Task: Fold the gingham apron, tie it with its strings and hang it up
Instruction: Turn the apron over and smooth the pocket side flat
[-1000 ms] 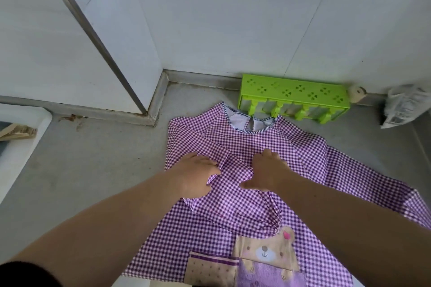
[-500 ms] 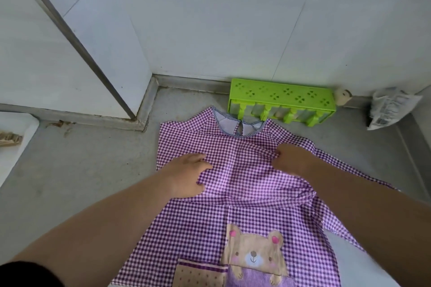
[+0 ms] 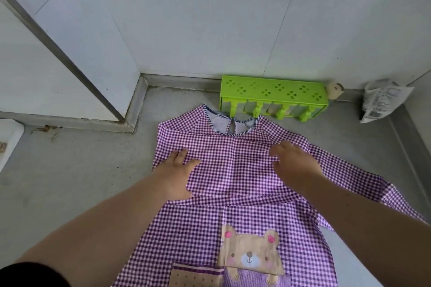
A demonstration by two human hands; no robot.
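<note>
Head view shows the apron [image 3: 233,193] lying flat on the grey floor [image 3: 70,182], front side up. Nearest is its bear picture [image 3: 250,255] above a purple pocket. Next to that is a tan pocket [image 3: 196,277] with dots. The cloth has small purple and white checks.

Further up, both hands lie flat on the chest part. The left hand [image 3: 179,173] presses near the left edge with its fingers straight and loose, holding nothing. The right hand [image 3: 295,163] presses near the right side, fingers also spread, holding nothing. I think the hands are placed like this to smooth the cloth and keep it from sliding, so the folds come out neat. The left side looks already folded in. The right side spreads out wide on the floor. No strings can be seen.

Past the hands is the striped neck edge [image 3: 231,123]. Beyond it a green rack [image 3: 272,93] with pegs sits against the wall, just touching the neck. A crumpled bag [image 3: 382,100] lies in the corner.
</note>
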